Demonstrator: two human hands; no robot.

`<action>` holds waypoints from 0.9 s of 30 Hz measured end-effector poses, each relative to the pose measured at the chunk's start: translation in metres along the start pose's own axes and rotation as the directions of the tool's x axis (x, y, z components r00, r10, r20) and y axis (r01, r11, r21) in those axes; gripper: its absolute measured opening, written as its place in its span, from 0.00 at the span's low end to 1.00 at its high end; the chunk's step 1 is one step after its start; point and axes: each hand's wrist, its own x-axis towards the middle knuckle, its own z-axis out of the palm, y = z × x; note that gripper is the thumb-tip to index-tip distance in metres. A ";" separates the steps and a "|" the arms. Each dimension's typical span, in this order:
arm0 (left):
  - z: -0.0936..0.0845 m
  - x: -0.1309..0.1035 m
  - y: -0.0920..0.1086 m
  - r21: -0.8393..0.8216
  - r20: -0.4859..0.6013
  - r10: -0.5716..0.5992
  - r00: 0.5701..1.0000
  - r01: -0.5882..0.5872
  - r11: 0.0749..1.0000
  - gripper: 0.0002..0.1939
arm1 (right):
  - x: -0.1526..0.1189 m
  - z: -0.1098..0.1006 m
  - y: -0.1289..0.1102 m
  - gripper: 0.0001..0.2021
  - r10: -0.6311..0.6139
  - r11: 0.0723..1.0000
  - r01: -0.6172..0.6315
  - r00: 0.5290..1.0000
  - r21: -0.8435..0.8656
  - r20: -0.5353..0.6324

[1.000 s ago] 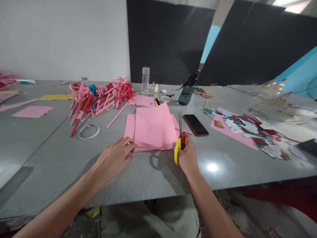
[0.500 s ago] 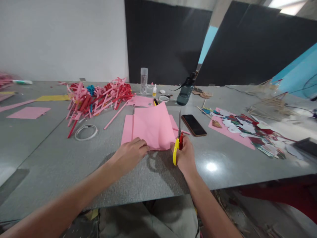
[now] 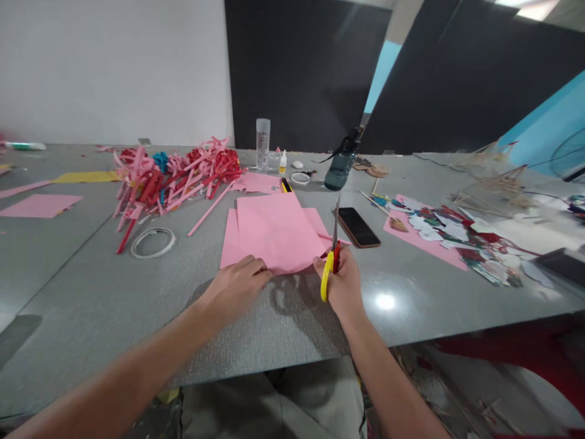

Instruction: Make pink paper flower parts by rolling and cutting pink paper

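A pink paper sheet lies over another pink sheet on the grey table. My left hand has its fingers closed on the near left edge of the top sheet. At the near right corner of that sheet is my right hand, wrapped round scissors with yellow and red handles. The scissor blades point away from me, and the thumb touches the paper's corner. A thin pink roll sticks out at the right of the sheets.
A phone lies right of the scissors. Behind stand a dark bottle, a clear bottle and a glue bottle. Pink and red paper strips and a white coil are at left, paper scraps at right.
The top pink sheet, raised and curled before, now lies flatter. The scissors have tilted slightly to the right. The whole view has shifted a little.
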 end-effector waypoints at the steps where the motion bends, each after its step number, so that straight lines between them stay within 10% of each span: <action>1: 0.000 0.000 0.000 0.003 0.004 0.003 1.000 -0.003 1.000 0.10 | 0.000 0.000 0.001 0.12 -0.012 1.000 0.012 1.000 0.018 -0.001; 27: 0.002 -0.002 0.001 -0.153 -0.021 -0.127 0.992 0.122 0.981 0.12 | -0.004 0.003 0.001 0.09 -0.026 1.000 0.025 0.998 0.012 0.063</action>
